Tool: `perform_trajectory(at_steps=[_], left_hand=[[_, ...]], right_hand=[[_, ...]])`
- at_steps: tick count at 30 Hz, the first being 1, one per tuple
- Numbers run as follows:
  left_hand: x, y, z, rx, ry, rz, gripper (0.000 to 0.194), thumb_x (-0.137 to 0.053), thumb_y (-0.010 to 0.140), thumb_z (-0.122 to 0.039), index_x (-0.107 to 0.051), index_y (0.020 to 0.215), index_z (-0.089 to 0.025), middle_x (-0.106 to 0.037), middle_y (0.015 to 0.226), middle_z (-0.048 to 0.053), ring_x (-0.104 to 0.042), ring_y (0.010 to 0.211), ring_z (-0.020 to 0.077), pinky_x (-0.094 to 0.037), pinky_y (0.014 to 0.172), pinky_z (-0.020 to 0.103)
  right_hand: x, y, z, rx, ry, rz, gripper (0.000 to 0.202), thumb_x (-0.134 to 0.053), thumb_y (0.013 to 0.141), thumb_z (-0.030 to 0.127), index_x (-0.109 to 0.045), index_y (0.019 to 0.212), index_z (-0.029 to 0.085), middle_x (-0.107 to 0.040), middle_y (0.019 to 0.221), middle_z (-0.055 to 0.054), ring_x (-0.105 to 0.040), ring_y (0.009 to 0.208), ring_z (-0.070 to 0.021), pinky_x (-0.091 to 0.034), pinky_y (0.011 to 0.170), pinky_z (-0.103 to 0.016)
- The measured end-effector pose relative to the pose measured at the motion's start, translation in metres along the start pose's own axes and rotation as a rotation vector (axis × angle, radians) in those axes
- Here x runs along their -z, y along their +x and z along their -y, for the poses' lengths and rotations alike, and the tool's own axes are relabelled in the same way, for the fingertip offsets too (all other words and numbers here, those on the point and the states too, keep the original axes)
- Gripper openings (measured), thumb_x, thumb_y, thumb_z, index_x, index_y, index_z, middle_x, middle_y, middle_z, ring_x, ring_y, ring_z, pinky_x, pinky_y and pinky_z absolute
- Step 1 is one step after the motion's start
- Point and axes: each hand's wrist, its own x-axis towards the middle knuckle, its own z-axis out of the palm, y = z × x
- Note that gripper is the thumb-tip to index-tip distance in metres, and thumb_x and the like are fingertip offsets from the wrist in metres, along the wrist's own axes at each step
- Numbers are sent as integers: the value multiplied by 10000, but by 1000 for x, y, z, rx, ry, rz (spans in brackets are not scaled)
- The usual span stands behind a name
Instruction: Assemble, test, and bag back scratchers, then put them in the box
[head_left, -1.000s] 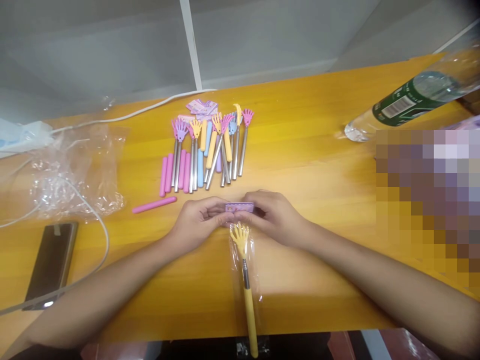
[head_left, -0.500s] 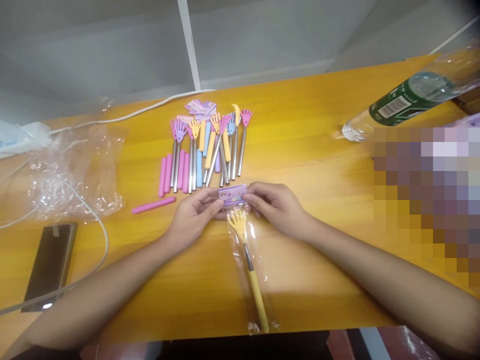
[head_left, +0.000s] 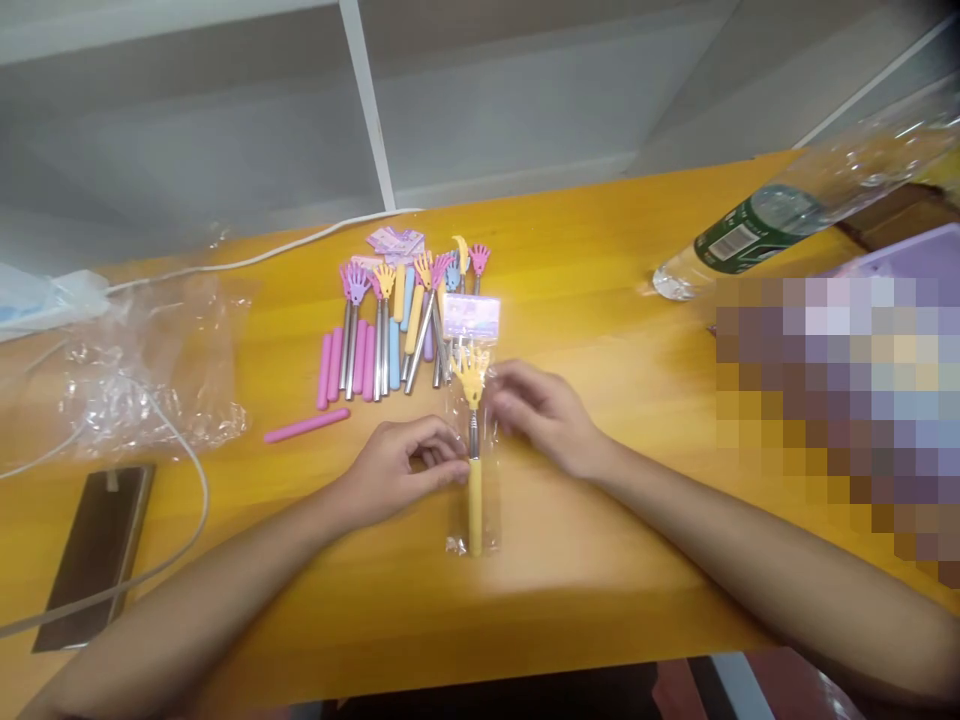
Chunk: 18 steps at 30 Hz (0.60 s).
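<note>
A yellow back scratcher (head_left: 475, 500) lies in a clear plastic bag, hand-shaped head toward the far side and handle toward me. A purple header card (head_left: 471, 317) tops the bag, overlapping the heap behind. My left hand (head_left: 412, 465) is closed, thumb and fingers pinching the bag's left side by the scratcher's handle. At the bag's right edge, level with the scratcher's head, my right hand (head_left: 544, 410) is closed on the film; its fingertips are slightly blurred. Beyond are several unbagged back scratchers (head_left: 381, 340) with steel rods, plus loose coloured handle sleeves (head_left: 324, 370).
Purple cards (head_left: 396, 242) lie behind the heap. A pink sleeve (head_left: 307, 426) lies apart in front. Crumpled plastic bags (head_left: 165, 370), a white cable (head_left: 202, 480) and a phone (head_left: 94, 560) are on the left. A water bottle (head_left: 750, 235) lies at right, near a purple tray (head_left: 911, 250).
The bagged back scratcher has moved away from me and straightened. My hands have shifted from its header card down to the bag's sides, the left lower than the right.
</note>
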Motion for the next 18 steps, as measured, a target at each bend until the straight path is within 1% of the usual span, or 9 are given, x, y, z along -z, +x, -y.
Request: perform_trajectory(at_steps=[2, 4, 5, 7, 10, 13, 15, 16, 18], left_hand=[[0, 0, 1, -6, -33, -46, 206, -801, 949, -373, -742, 987, -180, -784, 860, 29, -726, 768, 143, -566, 724, 249], [1, 0, 2, -27, -15, -42, 198, -790, 960, -368, -743, 999, -179, -779, 857, 28, -720, 779, 149, -564, 740, 256], [2, 0, 2, -35, -4, -23, 198, -771, 978, -373, -744, 1016, -181, -780, 863, 29, -720, 788, 152, -562, 747, 259], [4, 1, 2, -42, -16, 26, 224, -698, 1034, -400, -736, 1074, -182, -786, 898, 38, -724, 805, 158, -565, 758, 265], [8, 1, 3, -50, -81, 92, 314, -543, 1117, -444, -692, 1190, -177, -782, 967, 57, -719, 814, 156, -577, 776, 276], [10, 0, 5, -89, -57, 127, 353, -465, 1146, -453, -649, 1266, -176, -774, 971, 64, -704, 825, 160, -567, 785, 285], [10, -1, 7, -111, -13, 146, 349, -444, 1154, -443, -639, 1281, -183, -776, 973, 64, -700, 842, 164, -555, 786, 288], [10, -1, 8, -118, 7, 152, 348, -432, 1157, -440, -640, 1275, -188, -778, 976, 64, -700, 850, 166, -551, 786, 290], [10, -1, 10, -129, 33, 156, 356, -409, 1163, -442, -650, 1249, -195, -780, 981, 63, -700, 859, 168, -548, 784, 294]], right_hand=[[-1, -3, 2, 103, -213, 163, 345, -685, 1021, 528, -667, 975, 186, -625, 792, 0, -529, 645, -106, -410, 586, -249], [-3, -5, 4, 180, -343, 276, 335, -715, 1007, 454, -657, 840, 170, -567, 728, 12, -486, 663, -103, -371, 611, -247], [-4, -6, 4, 184, -355, 302, 333, -718, 1005, 443, -660, 830, 167, -556, 721, 16, -473, 664, -102, -361, 616, -246], [-7, -6, 5, 108, -306, 312, 329, -703, 1015, 467, -686, 884, 166, -575, 744, 15, -476, 675, -106, -371, 629, -248], [-10, -7, 13, -64, -174, 273, 387, -683, 1017, 547, -691, 951, 166, -644, 846, -15, -542, 753, -133, -448, 709, -272], [-3, -14, 36, -104, -106, 174, 430, -650, 1021, 604, -653, 958, 179, -657, 923, -39, -593, 852, -166, -510, 821, -317], [12, -24, 57, -87, -158, 85, 435, -603, 1043, 622, -658, 998, 193, -649, 946, -48, -602, 881, -181, -523, 844, -337], [22, -31, 69, -88, -211, 34, 439, -577, 1057, 627, -666, 1004, 200, -648, 952, -55, -606, 893, -190, -523, 845, -345], [50, -47, 92, -83, -301, -100, 458, -544, 1064, 647, -681, 1005, 214, -669, 997, -75, -634, 949, -217, -522, 875, -376]])
